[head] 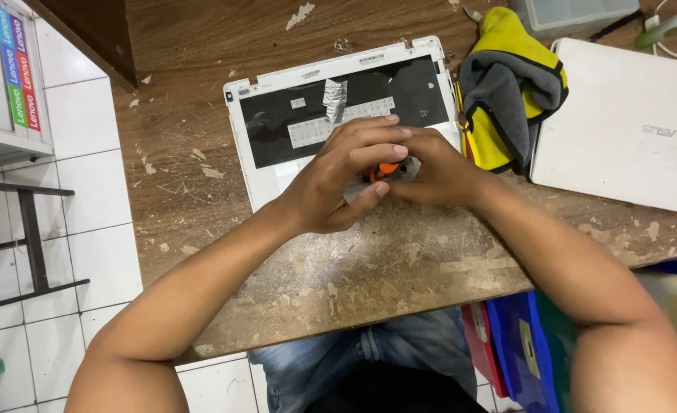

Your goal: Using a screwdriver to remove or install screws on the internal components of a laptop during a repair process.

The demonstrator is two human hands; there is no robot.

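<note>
Between both hands' fingers (369,141) sits a small orange tool (387,168), pinched shut by the left hand (337,180) and right hand (436,170) over a white laptop casing (338,107) on the worn wooden bench (338,260), beside a yellow-grey cloth (507,84).

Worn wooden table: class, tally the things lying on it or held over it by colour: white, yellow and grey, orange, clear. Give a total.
White: 2, the opened laptop part and the closed laptop
Yellow and grey: 1, the cloth
Orange: 1, the small tool between both hands
Clear: 1, the plastic box
Total: 5
</note>
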